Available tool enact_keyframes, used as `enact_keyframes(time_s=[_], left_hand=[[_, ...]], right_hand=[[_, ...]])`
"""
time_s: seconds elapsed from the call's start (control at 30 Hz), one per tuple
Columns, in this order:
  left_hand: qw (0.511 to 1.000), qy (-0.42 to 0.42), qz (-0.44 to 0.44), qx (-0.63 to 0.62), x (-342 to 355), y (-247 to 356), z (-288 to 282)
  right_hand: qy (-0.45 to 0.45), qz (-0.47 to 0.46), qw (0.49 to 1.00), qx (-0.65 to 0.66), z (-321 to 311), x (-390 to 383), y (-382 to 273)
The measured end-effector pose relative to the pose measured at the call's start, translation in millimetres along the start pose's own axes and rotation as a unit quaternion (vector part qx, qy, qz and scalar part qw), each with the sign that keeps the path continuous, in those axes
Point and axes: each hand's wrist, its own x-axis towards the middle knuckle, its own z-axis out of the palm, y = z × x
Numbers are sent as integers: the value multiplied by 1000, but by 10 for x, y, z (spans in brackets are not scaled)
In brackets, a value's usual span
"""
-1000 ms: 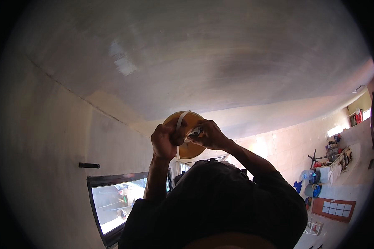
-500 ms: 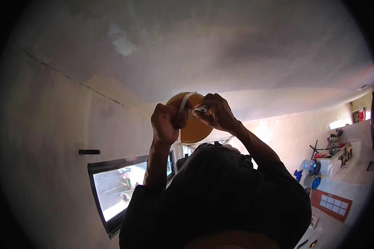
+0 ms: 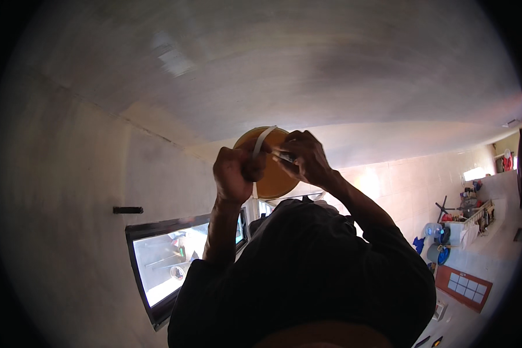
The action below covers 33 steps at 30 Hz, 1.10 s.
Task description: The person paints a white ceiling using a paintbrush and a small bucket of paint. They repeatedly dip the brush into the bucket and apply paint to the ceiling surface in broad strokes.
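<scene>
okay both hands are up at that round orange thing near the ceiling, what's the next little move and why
Probably keep the left hand steady and work the right hand at the orange round fixture. The left grip is closed on a white strip crossing the fixture, and the right fingertips pinch something small beside it; what it is cannot be told.

One head-worn fisheye view looks steeply upward, close beneath the ceiling (image 3: 307,69).

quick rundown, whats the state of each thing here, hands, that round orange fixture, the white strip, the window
left hand: raised overhead, fist closed on the white strip
right hand: raised, fingers pinched on a small part at the fixture
round orange fixture: up at the ceiling, partly hidden by both hands
white strip: curved across the fixture
window: bright; open or closed unclear
</scene>
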Motion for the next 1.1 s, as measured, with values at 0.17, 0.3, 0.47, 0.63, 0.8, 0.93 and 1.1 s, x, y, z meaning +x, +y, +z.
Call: enact_keyframes(time_s=[0.17, 0.3, 0.47, 0.63, 0.8, 0.93, 1.1], left_hand=[[1000, 15, -15, 9, 0, -16, 24], [999, 33, 4, 37, 19, -31, 18], [998, 35, -6, 46, 66, -61, -32], [1000, 23, -9, 13, 77, -85, -80], [999, 31, -13, 15, -2, -61, -61], [1000, 19, -10, -11, -26, -60, -10], [999, 50, -2, 7, -45, -44, 15]], right_hand=[[-8, 25, 999, -48, -46, -45, -43], [-28, 98, 994, 37, 18, -56, -15], [-180, 243, 923, 237, 66, -39, -37], [-143, 229, 942, 202, 52, -69, -54], [-13, 18, 999, 28, 14, -142, 45], [-49, -29, 996, -68, -32, -124, 101], [-31, 9, 997, -70, 65, -195, 52]])
